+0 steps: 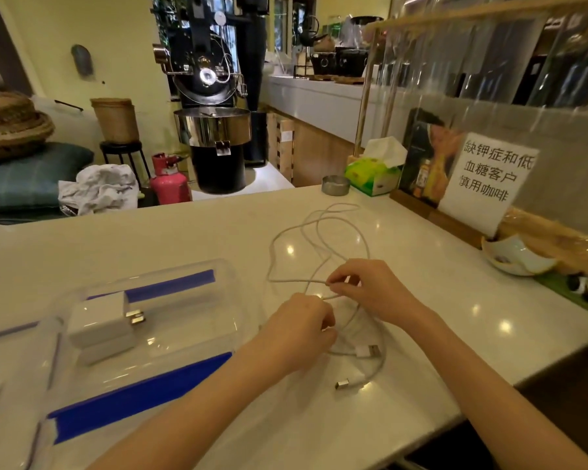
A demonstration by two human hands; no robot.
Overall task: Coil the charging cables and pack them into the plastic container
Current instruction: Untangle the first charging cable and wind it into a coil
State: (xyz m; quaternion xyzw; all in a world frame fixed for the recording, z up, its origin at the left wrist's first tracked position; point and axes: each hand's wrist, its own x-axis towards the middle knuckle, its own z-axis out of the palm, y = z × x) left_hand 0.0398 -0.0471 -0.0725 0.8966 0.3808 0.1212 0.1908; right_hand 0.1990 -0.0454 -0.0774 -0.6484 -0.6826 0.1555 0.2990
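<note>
A clear, glossy rectangular plastic container (157,334) with blue strips holds a white boxy plug adapter (99,320). Beside it, the left hand (297,329) and right hand (370,290) pinch a thin white charging cable (319,232) looping loosely across the smooth white counter (184,232).

A white glossy counter (184,232) fills the foreground, dotted with reflections of ceiling lights. Beyond it stands a black coffee roaster (211,79) with a steel drum, against a pale yellow wall (123,45). Left of it are a pink gas cylinder (170,181), a black stool (124,154) carrying a brown tub, crumpled white cloth (99,188) and woven baskets (11,123) on a dark cushion. At right, a clear screen (489,62) rises above a printed sign (486,178), a green tissue box (374,174) and a small metal dish (335,185).
</note>
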